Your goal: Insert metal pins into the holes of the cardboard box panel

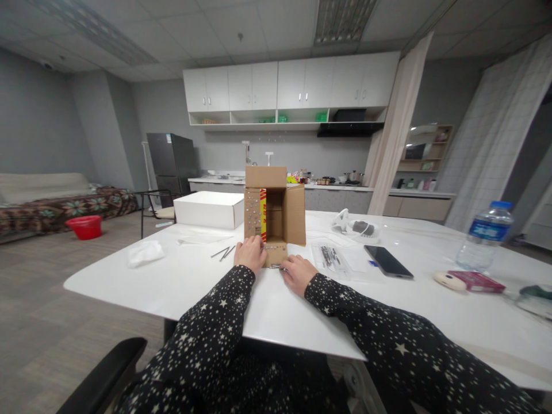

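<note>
An open cardboard box (pixel 276 215) faces me on the white table, its flaps spread outward. Small silver dots, like screw heads, are scattered over its left flap (pixel 252 210), and a row of them runs along the bottom flap (pixel 278 248). My left hand (pixel 250 253) is closed at the lower corner of the left flap, with its fingertips partly hidden. Close to the bottom flap's front edge, my right hand (pixel 298 273) pinches a small metal screw (pixel 275 266). Several thin metal screws (pixel 223 252) lie left of my left hand.
Behind the screws stands a white box (pixel 210 210). A crumpled tissue (pixel 145 253) lies at left. To the right are a clear bag of small parts (pixel 331 259), a phone (pixel 388 261), a white device with a strap (pixel 356 226), a maroon box (pixel 478 282) and a water bottle (pixel 485 236).
</note>
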`<state>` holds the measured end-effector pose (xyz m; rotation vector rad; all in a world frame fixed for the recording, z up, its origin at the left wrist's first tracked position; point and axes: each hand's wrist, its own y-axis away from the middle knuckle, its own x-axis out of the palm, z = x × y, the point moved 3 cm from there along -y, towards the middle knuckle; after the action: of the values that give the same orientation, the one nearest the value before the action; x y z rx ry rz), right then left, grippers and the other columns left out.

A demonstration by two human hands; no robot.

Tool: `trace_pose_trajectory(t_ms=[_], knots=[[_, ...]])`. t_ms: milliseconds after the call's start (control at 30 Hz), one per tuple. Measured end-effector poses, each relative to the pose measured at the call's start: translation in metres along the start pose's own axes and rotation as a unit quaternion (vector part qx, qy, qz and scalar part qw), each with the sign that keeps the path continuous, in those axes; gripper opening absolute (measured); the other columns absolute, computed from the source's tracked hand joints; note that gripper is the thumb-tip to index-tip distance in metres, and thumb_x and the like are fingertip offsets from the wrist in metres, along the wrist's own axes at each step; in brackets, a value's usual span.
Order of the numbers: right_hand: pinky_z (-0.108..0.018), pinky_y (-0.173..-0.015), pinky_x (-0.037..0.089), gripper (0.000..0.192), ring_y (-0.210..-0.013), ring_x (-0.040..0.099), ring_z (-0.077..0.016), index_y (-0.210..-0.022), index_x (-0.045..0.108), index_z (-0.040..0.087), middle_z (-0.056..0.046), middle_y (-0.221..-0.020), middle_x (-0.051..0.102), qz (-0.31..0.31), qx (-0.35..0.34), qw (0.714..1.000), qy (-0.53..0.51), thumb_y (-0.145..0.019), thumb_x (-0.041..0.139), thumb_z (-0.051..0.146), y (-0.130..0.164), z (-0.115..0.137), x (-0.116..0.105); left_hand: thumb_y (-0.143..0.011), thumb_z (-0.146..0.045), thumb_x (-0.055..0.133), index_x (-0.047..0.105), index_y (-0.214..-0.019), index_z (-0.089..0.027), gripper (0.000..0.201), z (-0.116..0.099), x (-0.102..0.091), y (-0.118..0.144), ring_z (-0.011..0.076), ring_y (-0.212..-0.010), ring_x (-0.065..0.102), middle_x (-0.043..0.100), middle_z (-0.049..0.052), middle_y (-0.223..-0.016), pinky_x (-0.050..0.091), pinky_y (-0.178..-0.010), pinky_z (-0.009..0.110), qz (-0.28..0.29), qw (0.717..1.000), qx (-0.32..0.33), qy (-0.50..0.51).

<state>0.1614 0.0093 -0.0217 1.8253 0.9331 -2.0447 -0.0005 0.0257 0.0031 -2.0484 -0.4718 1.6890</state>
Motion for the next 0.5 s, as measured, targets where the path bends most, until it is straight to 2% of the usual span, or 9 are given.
trace_pose_trajectory(t_ms=[233,500], knots=[[-0.032,-0.079,0.037,0.026,-0.097,0.051,-0.0208,-0.104,0.064,0.021,-0.007,-0.104,0.059,0.000,-0.001,1.000,-0.001,-0.090,0.042,0.023,0.000,-0.001,0.001,-0.082,-0.024,0.048,0.051,-0.089,-0.020,0.009,-0.004,-0.006,0.000,0.0246,-0.092,0.060,0.067,0.006,-0.086,0.036,-0.083,0.038,-0.002,1.000,-0.009,0.015],[-0.032,-0.077,0.036,0.025,-0.096,0.051,-0.0210,-0.104,0.063,0.021,-0.008,-0.103,0.059,0.005,0.001,1.000,0.004,-0.091,0.041,0.024,-0.001,-0.001,0.002,-0.082,-0.023,0.049,0.050,-0.085,-0.021,0.004,-0.007,-0.011,0.000,0.0198,-0.086,0.061,0.066,0.002,-0.083,0.035,-0.080,0.034,-0.082,0.996,0.007,0.042]])
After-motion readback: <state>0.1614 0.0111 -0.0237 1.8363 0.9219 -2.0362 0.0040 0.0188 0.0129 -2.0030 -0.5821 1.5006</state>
